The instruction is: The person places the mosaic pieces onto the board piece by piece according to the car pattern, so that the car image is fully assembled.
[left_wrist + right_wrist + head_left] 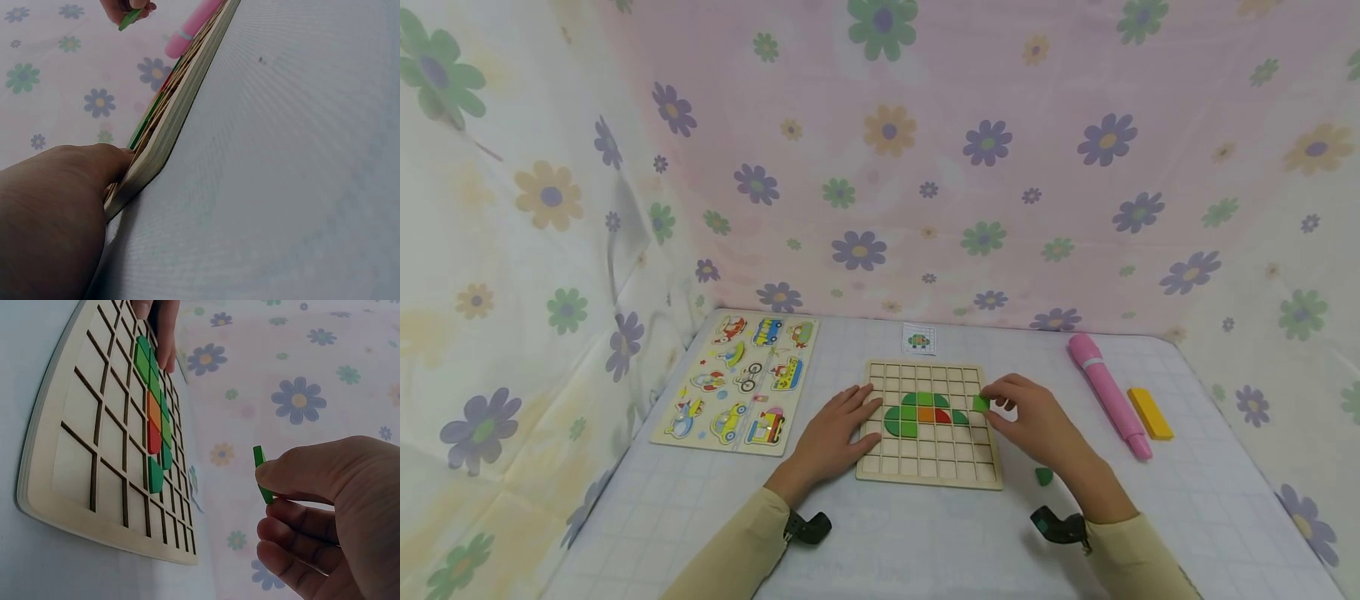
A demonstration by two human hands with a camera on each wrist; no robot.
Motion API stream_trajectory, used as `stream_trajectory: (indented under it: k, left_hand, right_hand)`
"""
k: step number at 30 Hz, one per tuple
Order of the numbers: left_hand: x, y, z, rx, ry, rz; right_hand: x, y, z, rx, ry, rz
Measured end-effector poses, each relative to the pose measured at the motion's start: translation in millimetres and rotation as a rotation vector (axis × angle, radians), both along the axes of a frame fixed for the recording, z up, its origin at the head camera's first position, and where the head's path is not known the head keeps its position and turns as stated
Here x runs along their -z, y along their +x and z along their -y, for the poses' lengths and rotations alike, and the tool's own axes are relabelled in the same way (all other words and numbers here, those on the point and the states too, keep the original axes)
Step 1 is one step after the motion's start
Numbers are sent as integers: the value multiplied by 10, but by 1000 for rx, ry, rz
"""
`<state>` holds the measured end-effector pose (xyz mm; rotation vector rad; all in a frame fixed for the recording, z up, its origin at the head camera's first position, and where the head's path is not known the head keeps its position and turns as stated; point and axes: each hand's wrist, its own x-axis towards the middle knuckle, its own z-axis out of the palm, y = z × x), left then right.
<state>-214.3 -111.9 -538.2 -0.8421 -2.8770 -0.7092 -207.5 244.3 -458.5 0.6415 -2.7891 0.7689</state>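
Note:
A wooden grid board (pixel 928 471) lies on the table, with green, orange and red tiles set in some of its squares. My left hand (pixel 833 433) rests on the board's left edge, fingers fairly straight; in the left wrist view its thumb touches the rim. Between thumb and fingertips my right hand (pixel 1037 421) pinches a light green tile (pixel 262 475), held above the board's right edge and apart from it. A dark green rounded tile (pixel 1044 476) lies on the table below the right hand.
Behind the board lies a small picture card (pixel 919 339) showing a coloured grid pattern. To the left is a wooden vehicle puzzle board (pixel 737 383). A pink tube-shaped object (pixel 1108 396) and a yellow block (pixel 1150 414) lie at the right. Flowered cloth (pixel 925 192) surrounds the table.

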Motion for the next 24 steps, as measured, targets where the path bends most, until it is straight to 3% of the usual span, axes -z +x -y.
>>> stream_trajectory:
  k: [12,24]
  left_hand:
    - [-6,-1,7,10,10,8]
    - [-29,10,0,12,26,12]
  right_hand:
    - [16,-7,120,-48,-33,-38]
    - [30,6,273,-50,-32,34]
